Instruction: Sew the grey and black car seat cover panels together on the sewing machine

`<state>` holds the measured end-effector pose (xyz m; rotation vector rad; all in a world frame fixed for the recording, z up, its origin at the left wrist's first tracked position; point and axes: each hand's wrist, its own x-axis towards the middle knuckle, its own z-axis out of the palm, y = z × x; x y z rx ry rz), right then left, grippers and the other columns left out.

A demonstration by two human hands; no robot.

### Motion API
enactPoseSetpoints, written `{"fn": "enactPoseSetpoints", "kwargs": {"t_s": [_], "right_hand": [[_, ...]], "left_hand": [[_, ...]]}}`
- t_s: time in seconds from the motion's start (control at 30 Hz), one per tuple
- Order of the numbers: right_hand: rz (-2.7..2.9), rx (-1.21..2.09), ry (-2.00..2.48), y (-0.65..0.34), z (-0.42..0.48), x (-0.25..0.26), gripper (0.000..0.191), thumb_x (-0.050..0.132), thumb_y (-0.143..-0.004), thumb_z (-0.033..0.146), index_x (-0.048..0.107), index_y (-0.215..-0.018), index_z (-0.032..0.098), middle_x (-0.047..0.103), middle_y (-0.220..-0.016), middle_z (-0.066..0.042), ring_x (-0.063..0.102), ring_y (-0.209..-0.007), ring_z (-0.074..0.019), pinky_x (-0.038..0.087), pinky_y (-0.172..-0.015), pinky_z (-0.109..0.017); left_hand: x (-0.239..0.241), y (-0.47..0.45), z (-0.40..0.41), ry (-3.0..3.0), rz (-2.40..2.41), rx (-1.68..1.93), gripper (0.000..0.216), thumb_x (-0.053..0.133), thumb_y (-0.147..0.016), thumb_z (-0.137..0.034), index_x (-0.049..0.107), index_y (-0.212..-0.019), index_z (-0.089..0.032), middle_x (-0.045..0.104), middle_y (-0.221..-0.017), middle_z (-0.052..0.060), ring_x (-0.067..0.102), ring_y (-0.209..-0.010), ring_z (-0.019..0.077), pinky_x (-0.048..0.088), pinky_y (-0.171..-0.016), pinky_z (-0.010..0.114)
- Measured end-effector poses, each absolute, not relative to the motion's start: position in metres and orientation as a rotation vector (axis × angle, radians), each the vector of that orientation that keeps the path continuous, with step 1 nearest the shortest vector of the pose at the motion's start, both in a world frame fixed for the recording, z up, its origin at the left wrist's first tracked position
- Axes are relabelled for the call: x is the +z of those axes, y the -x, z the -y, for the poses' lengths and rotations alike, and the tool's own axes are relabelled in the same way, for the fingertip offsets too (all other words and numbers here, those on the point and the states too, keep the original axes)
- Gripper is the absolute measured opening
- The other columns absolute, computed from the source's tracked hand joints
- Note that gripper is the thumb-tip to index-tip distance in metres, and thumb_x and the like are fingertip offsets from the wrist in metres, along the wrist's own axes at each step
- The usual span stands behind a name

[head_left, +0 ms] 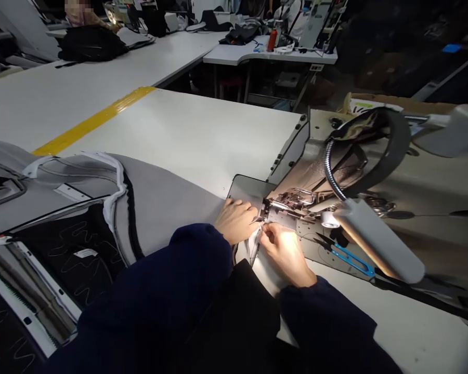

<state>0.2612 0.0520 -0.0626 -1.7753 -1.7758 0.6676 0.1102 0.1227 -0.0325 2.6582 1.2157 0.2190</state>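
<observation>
My left hand (237,221) presses on the grey fabric (167,202) just left of the sewing machine's presser foot (265,209), its fingers bent and close together. Beside it, my right hand (284,252) pinches the fabric edge (253,243) between thumb and forefinger, in front of the needle area. A small dark pointed piece shows between the hands; its kind I cannot make out. The sewn piece spreads to the left, with white binding (120,176), black lining (81,249) and a zipped strip (27,291).
Blue-handled thread snips (349,257) lie on the machine bed to the right. A lamp (382,241) on a bendable neck overhangs there. Yellow tape (97,119) crosses the white table (187,124). Farther back are a black bag (91,44), a red bottle (272,40) and another person.
</observation>
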Motion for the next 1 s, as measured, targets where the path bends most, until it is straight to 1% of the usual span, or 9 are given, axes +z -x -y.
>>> {"fn": "enactPoseSetpoints", "kwargs": {"t_s": [0.1, 0.17, 0.3, 0.4, 0.5, 0.63, 0.7, 0.83, 1.0], "right_hand": [[1.638, 0.85, 1.744, -0.262, -0.052, -0.058, 0.016, 0.049, -0.078, 0.031, 0.049, -0.067, 0.021, 0.054, -0.06, 0.0, 0.048, -0.056, -0.0157, 0.037, -0.057, -0.03], [1.465, 1.099, 1.657, -0.264, -0.053, -0.056, 0.021, 0.05, -0.081, 0.036, 0.049, -0.067, 0.021, 0.05, -0.052, 0.002, 0.044, -0.047, -0.0131, 0.035, -0.049, -0.027], [1.098, 1.458, 1.382, -0.266, -0.054, -0.058, 0.026, 0.059, -0.079, 0.043, 0.052, -0.071, 0.019, 0.05, -0.05, 0.004, 0.042, -0.041, -0.0103, 0.035, -0.041, -0.024], [1.096, 1.431, 1.387, -0.266, -0.053, -0.059, 0.027, 0.062, -0.079, 0.044, 0.053, -0.071, 0.019, 0.053, -0.053, 0.003, 0.047, -0.043, -0.0107, 0.04, -0.043, -0.023], [1.224, 1.394, 1.44, -0.266, -0.051, -0.058, 0.029, 0.059, -0.083, 0.043, 0.052, -0.069, 0.02, 0.056, -0.055, 0.002, 0.05, -0.044, -0.0113, 0.041, -0.045, -0.024], [1.155, 1.507, 1.262, -0.266, -0.052, -0.055, 0.034, 0.06, -0.084, 0.041, 0.052, -0.06, 0.018, 0.056, -0.053, 0.001, 0.047, -0.043, -0.0099, 0.038, -0.048, -0.025], [1.071, 1.554, 1.134, -0.265, -0.052, -0.054, 0.034, 0.062, -0.084, 0.038, 0.054, -0.058, 0.017, 0.054, -0.049, 0.002, 0.044, -0.042, -0.0093, 0.036, -0.049, -0.025], [0.927, 1.601, 1.031, -0.263, -0.052, -0.056, 0.031, 0.066, -0.08, 0.034, 0.054, -0.057, 0.017, 0.054, -0.045, 0.003, 0.04, -0.039, -0.0087, 0.032, -0.047, -0.025], [0.883, 1.625, 1.002, -0.261, -0.051, -0.056, 0.028, 0.067, -0.08, 0.032, 0.055, -0.06, 0.017, 0.057, -0.049, 0.002, 0.041, -0.038, -0.0087, 0.029, -0.045, -0.024]], "left_hand": [[-0.025, -0.112, -0.129, -2.588, -1.195, 0.12, 0.033, 0.04, -0.092, -0.038, 0.062, -0.079, -0.017, 0.066, -0.081, 0.005, 0.059, -0.08, 0.0208, 0.036, -0.075, 0.033], [-0.019, -0.11, -0.134, -2.511, -1.152, 0.115, 0.036, 0.038, -0.092, -0.04, 0.06, -0.074, -0.018, 0.065, -0.075, 0.003, 0.058, -0.071, 0.0182, 0.034, -0.065, 0.03], [-0.006, -0.104, -0.14, -2.444, -1.015, 0.129, 0.026, 0.048, -0.085, -0.04, 0.058, -0.074, -0.019, 0.063, -0.071, 0.0, 0.055, -0.064, 0.0146, 0.029, -0.056, 0.026], [-0.001, -0.103, -0.141, -2.382, -1.007, 0.087, 0.016, 0.056, -0.076, -0.035, 0.06, -0.076, -0.019, 0.063, -0.071, -0.002, 0.054, -0.062, 0.0134, 0.028, -0.054, 0.025], [-0.001, -0.104, -0.141, -2.302, -1.02, 0.094, 0.015, 0.057, -0.074, -0.033, 0.061, -0.076, -0.019, 0.062, -0.07, -0.002, 0.053, -0.063, 0.0131, 0.029, -0.054, 0.024], [0.0, -0.104, -0.14, -2.218, -0.998, 0.133, 0.017, 0.058, -0.071, -0.033, 0.061, -0.082, -0.02, 0.061, -0.072, -0.003, 0.051, -0.065, 0.013, 0.031, -0.055, 0.022], [0.001, -0.103, -0.14, -2.19, -0.976, 0.139, 0.015, 0.058, -0.07, -0.032, 0.06, -0.079, -0.02, 0.058, -0.069, -0.003, 0.049, -0.063, 0.0124, 0.03, -0.054, 0.022], [0.002, -0.102, -0.141, -2.132, -0.94, 0.135, 0.01, 0.052, -0.071, -0.028, 0.055, -0.072, -0.018, 0.051, -0.064, -0.004, 0.045, -0.06, 0.0112, 0.029, -0.052, 0.022], [0.004, -0.099, -0.143, -2.147, -0.868, 0.121, 0.014, 0.052, -0.075, -0.032, 0.056, -0.077, -0.018, 0.053, -0.069, -0.003, 0.047, -0.063, 0.0119, 0.032, -0.055, 0.023]]}}
